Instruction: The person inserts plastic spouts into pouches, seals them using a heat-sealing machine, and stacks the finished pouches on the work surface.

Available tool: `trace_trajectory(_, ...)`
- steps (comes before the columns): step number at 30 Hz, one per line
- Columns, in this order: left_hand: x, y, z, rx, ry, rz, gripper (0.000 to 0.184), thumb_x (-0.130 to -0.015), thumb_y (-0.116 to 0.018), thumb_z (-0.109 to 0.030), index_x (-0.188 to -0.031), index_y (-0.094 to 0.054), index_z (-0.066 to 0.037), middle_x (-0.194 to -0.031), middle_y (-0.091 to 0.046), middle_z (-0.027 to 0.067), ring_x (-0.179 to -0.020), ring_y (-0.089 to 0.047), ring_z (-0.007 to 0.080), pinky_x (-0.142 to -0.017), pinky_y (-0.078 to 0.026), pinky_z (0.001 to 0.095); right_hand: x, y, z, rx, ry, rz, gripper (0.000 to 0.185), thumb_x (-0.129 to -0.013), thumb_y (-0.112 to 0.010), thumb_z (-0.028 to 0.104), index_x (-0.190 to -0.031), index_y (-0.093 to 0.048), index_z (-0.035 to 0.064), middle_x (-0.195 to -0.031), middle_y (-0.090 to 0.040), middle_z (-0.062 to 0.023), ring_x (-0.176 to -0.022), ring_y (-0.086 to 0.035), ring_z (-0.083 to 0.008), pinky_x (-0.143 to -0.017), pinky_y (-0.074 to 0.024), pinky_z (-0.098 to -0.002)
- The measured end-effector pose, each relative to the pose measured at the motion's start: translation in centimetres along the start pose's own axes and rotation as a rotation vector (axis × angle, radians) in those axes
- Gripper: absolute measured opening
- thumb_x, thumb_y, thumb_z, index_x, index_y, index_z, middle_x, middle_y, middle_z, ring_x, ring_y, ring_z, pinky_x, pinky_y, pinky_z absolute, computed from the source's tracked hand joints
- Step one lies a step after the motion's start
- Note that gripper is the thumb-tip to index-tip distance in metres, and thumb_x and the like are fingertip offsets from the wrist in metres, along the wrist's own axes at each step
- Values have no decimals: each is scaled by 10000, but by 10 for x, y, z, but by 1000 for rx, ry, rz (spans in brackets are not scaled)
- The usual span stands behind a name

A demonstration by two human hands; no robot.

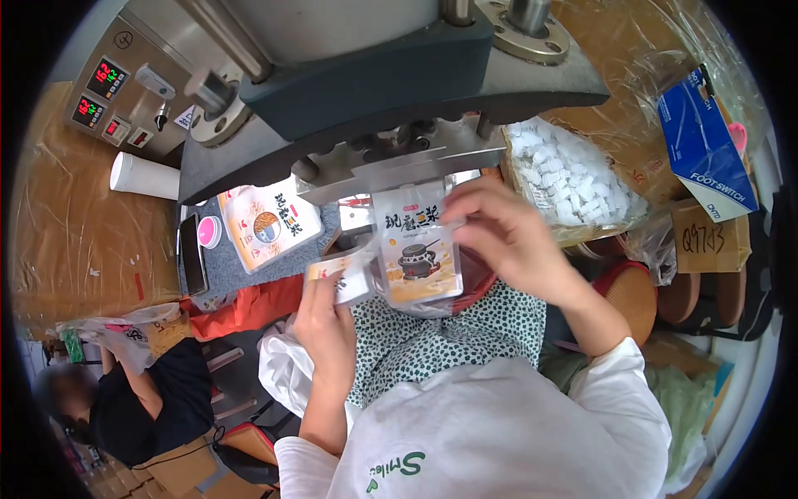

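A printed spout-style pouch [420, 270], white and orange with a picture of a stone mill, hangs upright in front of the press, its top edge close under a metal plate [407, 170]. My right hand [503, 237] is at its upper right edge, thumb and fingers closed together there. My left hand [322, 324] is lower and to the left, fingers wrapped round another printed pouch [347, 279] that is tilted and partly hidden by the fingers. More matching pouches [270, 220] lie in a stack on the grey surface to the left.
The heavy press [374, 83] overhangs both hands. At the right is a bag of small white plastic pieces [569, 175], beside a blue box [706, 141]. A control panel [116, 96], white cylinder [143, 176] and phone [193, 254] are left. Another person [150, 407] sits lower left.
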State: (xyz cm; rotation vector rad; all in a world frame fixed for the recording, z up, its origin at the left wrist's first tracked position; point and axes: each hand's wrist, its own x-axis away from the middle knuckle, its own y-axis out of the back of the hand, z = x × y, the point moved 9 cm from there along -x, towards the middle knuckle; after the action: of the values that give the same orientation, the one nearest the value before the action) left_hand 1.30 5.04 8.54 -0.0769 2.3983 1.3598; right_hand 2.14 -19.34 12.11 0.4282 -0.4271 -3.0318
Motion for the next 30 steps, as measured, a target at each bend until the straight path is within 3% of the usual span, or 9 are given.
trace_trajectory(7, -1, -33, -29, 289, -128, 208, 253, -750, -618, 86, -990, -657, 14, -920, -658, 177, -816, -649, 391, -709, -525, 416, 1, -43, -11, -64, -23, 185, 219, -942, -615, 39, -1156, -650, 6, -1075, -729, -91, -1005, -695, -159, -911, -525, -297)
trace_trajectory(10, -4, -71, -23, 441, 76, 446, 135, -885, -665, -69, -977, -684, 29, -881, -689, 181, -733, -676, 300, -677, -516, 365, 2, -31, -38, -154, -179, 42, 272, -936, -636, 104, -1180, -615, -13, -1098, -711, -160, -1007, -711, -268, -845, -546, -363)
trace_trajectory(13, -8, -115, -5, 720, 388, 622, 239, -964, -642, -178, -1049, -702, 37, -929, -737, 145, -770, -673, 122, -674, -508, 299, 4, -3, -32, 82, -67, -138, 330, -932, -650, 108, -1227, -599, -32, -1114, -704, -203, -1006, -709, -297, -824, -559, -377)
trace_trajectory(20, -30, -141, -9, 1273, 682, 567, 273, -982, -631, -181, -1072, -679, 73, -964, -716, 75, -829, -652, 90, -675, -511, 257, 11, 67, -18, 977, -91, -357, 242, -816, -639, -7, -1056, -666, 12, -938, -699, -168, -883, -659, -371, -772, -529, -438)
trace_trajectory(23, -40, -128, 37, 629, 369, 478, 320, -983, -614, -221, -1141, -653, 54, -938, -728, 127, -839, -672, 138, -735, -520, 303, 9, 71, -70, 1057, -131, -230, 247, -800, -624, -26, -1044, -652, 0, -937, -685, -188, -900, -651, -377, -793, -516, -458)
trace_trajectory(24, -47, -98, 50, 641, 562, 340, 373, -991, -591, -254, -1216, -617, 43, -985, -721, 178, -870, -682, 214, -781, -520, 352, 7, 71, -80, 1036, -162, -173, 258, -795, -624, -28, -1052, -648, -7, -945, -683, -194, -899, -652, -384, -792, -515, -461)
trace_trajectory(26, -63, -35, 62, -38, -33, -167, 602, -895, -705, -283, -1373, -488, 9, -1311, -565, 255, -1179, -566, 382, -992, -442, 448, 10, 74, -77, 985, -181, -177, 261, -806, -619, -33, -1064, -649, -21, -952, -680, -209, -903, -654, -395, -794, -518, -460)
trace_trajectory(28, -32, -60, 81, -634, -136, -60, 714, -820, -766, -251, -1422, -446, -41, -1379, -493, 243, -1254, -476, 426, -1053, -373, 484, 14, 79, -66, 897, -168, -211, 260, -819, -614, -40, -1076, -652, -28, -962, -677, -226, -905, -656, -403, -794, -523, -448)
trace_trajectory(30, -17, -56, 64, -346, -140, 79, 674, -797, -778, -184, -1394, -486, -66, -1363, -500, 214, -1244, -470, 419, -1031, -371, 493, 21, 83, -46, 768, -128, -272, 256, -837, -608, -47, -1087, -658, -27, -975, -674, -242, -907, -658, -409, -792, -530, -426)
